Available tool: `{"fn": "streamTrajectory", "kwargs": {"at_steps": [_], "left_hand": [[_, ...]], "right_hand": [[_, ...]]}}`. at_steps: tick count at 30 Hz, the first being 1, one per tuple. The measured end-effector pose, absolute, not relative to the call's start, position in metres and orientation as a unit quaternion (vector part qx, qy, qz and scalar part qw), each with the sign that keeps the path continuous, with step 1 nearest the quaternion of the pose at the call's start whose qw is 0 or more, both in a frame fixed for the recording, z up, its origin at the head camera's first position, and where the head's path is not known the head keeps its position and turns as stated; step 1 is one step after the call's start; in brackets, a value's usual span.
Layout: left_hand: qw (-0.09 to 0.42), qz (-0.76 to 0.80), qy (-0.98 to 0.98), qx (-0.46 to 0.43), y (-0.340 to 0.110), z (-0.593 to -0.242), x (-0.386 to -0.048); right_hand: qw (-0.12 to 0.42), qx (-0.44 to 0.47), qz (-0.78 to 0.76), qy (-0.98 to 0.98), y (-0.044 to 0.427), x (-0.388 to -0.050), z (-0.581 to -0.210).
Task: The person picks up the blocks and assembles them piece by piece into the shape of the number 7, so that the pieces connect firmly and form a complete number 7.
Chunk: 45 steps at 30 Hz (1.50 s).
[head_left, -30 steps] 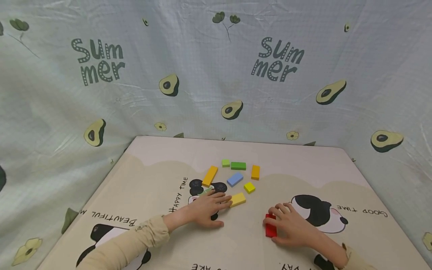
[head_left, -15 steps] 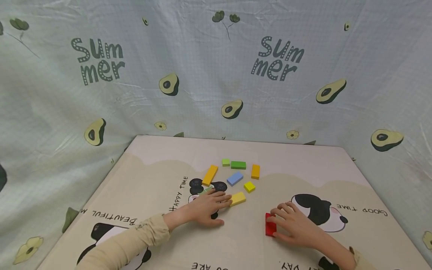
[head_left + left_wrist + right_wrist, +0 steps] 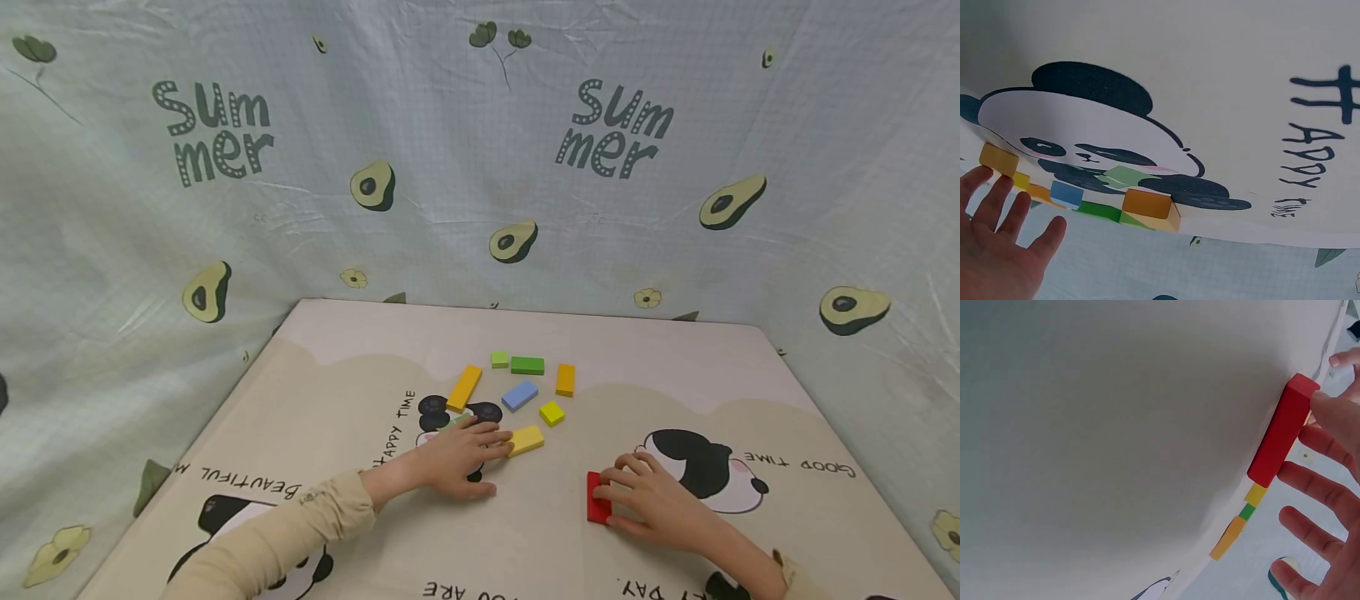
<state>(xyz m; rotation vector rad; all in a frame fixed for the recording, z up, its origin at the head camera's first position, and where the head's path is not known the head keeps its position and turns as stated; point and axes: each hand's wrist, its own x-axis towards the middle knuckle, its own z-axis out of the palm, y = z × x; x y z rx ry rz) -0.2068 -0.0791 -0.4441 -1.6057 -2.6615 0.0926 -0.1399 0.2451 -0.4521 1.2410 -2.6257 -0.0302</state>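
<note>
A red block (image 3: 592, 509) lies on the tabletop right of the middle in the head view. Beside it is my right hand (image 3: 656, 504), its thumb and index finger touching the block's right side and the other fingers spread loosely. In the right wrist view the red block (image 3: 1279, 434) shows its long side, with no finger wrapped round it. My left hand (image 3: 459, 458) rests palm down with spread fingers, and its fingertips touch a pale yellow block (image 3: 528, 440). Left of those fingers, the panda print is partly covered by the hand.
Farther back lie a blue block (image 3: 520, 396), a small yellow block (image 3: 552, 413), two orange blocks (image 3: 464, 388), a green block (image 3: 527, 366) and a small light green block (image 3: 499, 359). The printed tablecloth (image 3: 360, 333) meets a hanging sheet (image 3: 435, 125) behind.
My right hand has loosened round the red block and shifted slightly to its right side, baring more of the block. My left hand stays in place on the table. The camera view drifts slightly.
</note>
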Motion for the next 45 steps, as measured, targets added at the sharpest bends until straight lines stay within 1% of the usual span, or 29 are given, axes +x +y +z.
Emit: {"fn": "streamTrajectory", "kwargs": {"at_steps": [4, 11, 13, 15, 20, 24, 27, 36, 38, 41, 45], "left_hand": [[0.027, 0.046, -0.855, -0.517, -0.078, -0.443, -0.208], [0.102, 0.071, -0.824, -0.553, -0.071, -0.441, -0.217], [0.117, 0.071, -0.817, -0.561, -0.068, -0.441, -0.22], [0.12, 0.073, -0.813, -0.565, -0.066, -0.441, -0.224], [0.103, 0.09, -0.814, -0.564, -0.058, -0.439, -0.23], [0.115, 0.09, -0.802, -0.58, -0.054, -0.437, -0.235], [0.114, 0.1, -0.795, -0.587, -0.052, -0.434, -0.238], [0.02, 0.115, -0.817, -0.565, -0.043, -0.427, -0.236], [0.012, 0.118, -0.819, -0.562, -0.042, -0.427, -0.236], [0.013, 0.12, -0.82, -0.56, -0.04, -0.428, -0.237], [0.02, 0.116, -0.817, -0.564, -0.039, -0.432, -0.238]], "right_hand": [[0.114, 0.425, -0.007, -0.898, 0.244, -0.141, -0.451], [0.113, 0.429, -0.002, -0.896, 0.244, -0.143, -0.449], [0.113, 0.431, -0.002, -0.895, 0.244, -0.144, -0.449], [0.112, 0.432, 0.0, -0.895, 0.244, -0.144, -0.448], [0.108, 0.433, 0.003, -0.895, 0.243, -0.144, -0.446], [0.115, 0.436, 0.0, -0.892, 0.243, -0.145, -0.445], [0.12, 0.438, 0.0, -0.891, 0.244, -0.145, -0.446], [0.114, 0.436, 0.0, -0.893, 0.244, -0.146, -0.447], [0.107, 0.433, -0.002, -0.895, 0.244, -0.146, -0.446], [0.097, 0.429, 0.0, -0.898, 0.244, -0.145, -0.445], [0.101, 0.431, 0.001, -0.897, 0.243, -0.144, -0.445]]}}
